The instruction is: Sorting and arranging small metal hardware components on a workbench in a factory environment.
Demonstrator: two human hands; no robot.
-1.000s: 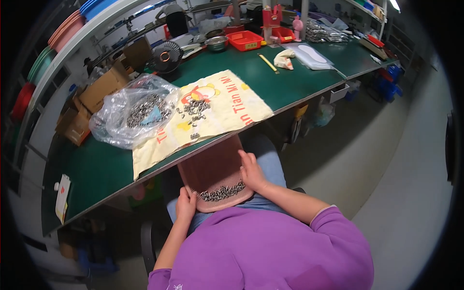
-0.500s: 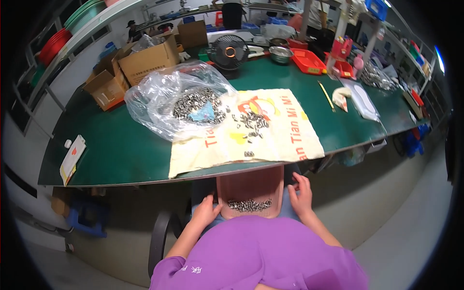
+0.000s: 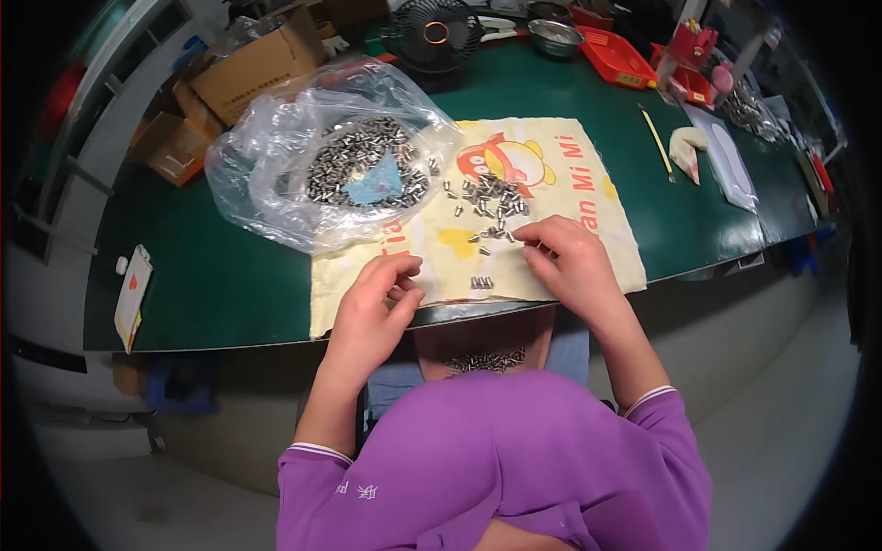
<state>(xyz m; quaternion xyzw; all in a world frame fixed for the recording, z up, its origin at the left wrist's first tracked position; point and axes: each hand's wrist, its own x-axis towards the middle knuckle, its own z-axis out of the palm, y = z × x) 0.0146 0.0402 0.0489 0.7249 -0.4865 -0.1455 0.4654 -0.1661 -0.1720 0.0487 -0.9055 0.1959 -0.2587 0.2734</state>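
My left hand (image 3: 369, 310) hovers at the cloth's front edge, its fingers loosely bent and the thumb apart, with nothing in it. Over the right part of the yellow printed cloth (image 3: 602, 216) is my right hand (image 3: 577, 268), thumb and fingers parted. Its fingertips are close to a loose pile of small metal cylindrical parts (image 3: 496, 197); whether they touch one is unclear. Several such parts stand in a short row (image 3: 481, 283) between the hands. A clear plastic bag (image 3: 266, 184) holds many more, with a blue scrap (image 3: 375, 180) on top.
On my lap rests a pink tray (image 3: 432, 344) with more metal parts, partly hidden. Behind the cloth are a black fan (image 3: 432, 35), cardboard boxes (image 3: 262, 73), a metal bowl (image 3: 556, 39) and a red tray (image 3: 617, 57). A yellow stick (image 3: 657, 142) lies right on the green table (image 3: 220, 294).
Both hands have risen from beside the lap tray to above the table's front. The right has reached toward the loose parts. The view has tilted and moved closer to the table.
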